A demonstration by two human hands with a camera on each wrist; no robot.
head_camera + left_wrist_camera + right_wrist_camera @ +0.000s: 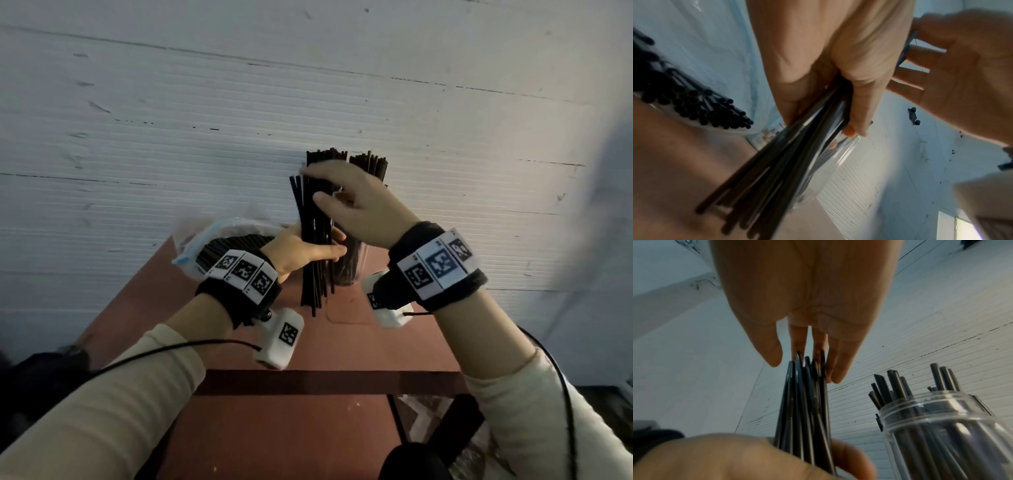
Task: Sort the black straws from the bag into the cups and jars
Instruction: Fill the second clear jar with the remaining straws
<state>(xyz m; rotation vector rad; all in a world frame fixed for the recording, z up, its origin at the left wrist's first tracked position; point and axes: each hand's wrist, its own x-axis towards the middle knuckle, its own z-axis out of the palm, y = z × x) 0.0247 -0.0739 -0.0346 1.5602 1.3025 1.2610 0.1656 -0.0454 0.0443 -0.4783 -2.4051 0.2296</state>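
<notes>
Black straws (314, 240) stand upright in a bundle in my left hand (301, 251), the fingers (856, 104) wrapped round the middle of the bunch, lower ends hanging above the reddish-brown surface (342, 342). My right hand (356, 202) lies on the top ends of the bundle, its fingers (835, 368) nearly straight and close together, tips touching the straw ends, thumb a little apart to the side; they curl round nothing. Just beside the bundle on my right a clear jar (945, 431) stands on the surface, already packed with more black straws that stick out above its threaded rim. Another filled cluster (369, 168) shows behind my right hand against the white ribbed wall (171, 120); I cannot tell what holds it. To my left lies the clear plastic bag (195, 246) with a blue edge, a thick heap of straws still inside, their open ends facing me in the left wrist view. Marker bands wrap both wrists
</notes>
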